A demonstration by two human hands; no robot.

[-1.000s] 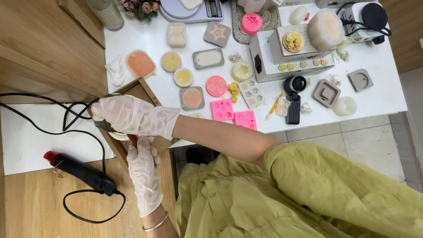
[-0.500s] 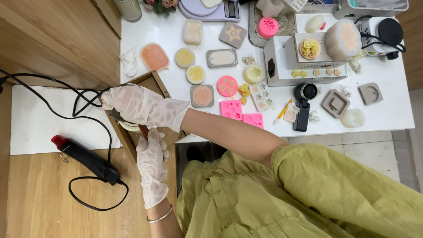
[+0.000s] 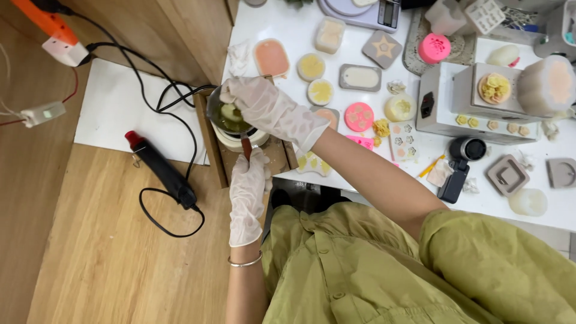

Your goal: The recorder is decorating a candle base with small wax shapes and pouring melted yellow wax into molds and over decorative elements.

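A small metal pot (image 3: 223, 120) of greenish liquid stands on a white hot plate (image 3: 231, 141) inside a low wooden tray (image 3: 207, 144) beside the white table. My left hand (image 3: 248, 195), gloved, with a bracelet at the wrist, grips the pot's dark reddish handle (image 3: 245, 146) from below. My gloved right hand (image 3: 270, 109) reaches across the pot with its fingertips bent down at the far rim. A pale round shape lies in the liquid under those fingers. Whether the right hand holds anything is hidden by the glove.
A black heat gun (image 3: 161, 171) with a red tip lies on the wooden floor, its cable looping past a white board (image 3: 129, 117). The white table (image 3: 564, 207) carries several silicone moulds, a pink round piece (image 3: 359, 116), a scale (image 3: 360, 9) and a white box appliance (image 3: 447, 111).
The view has moved closer and shifted left. My right hand has slid partly off the pot, so the greenish liquid now shows. My left hand stays below on the handle.
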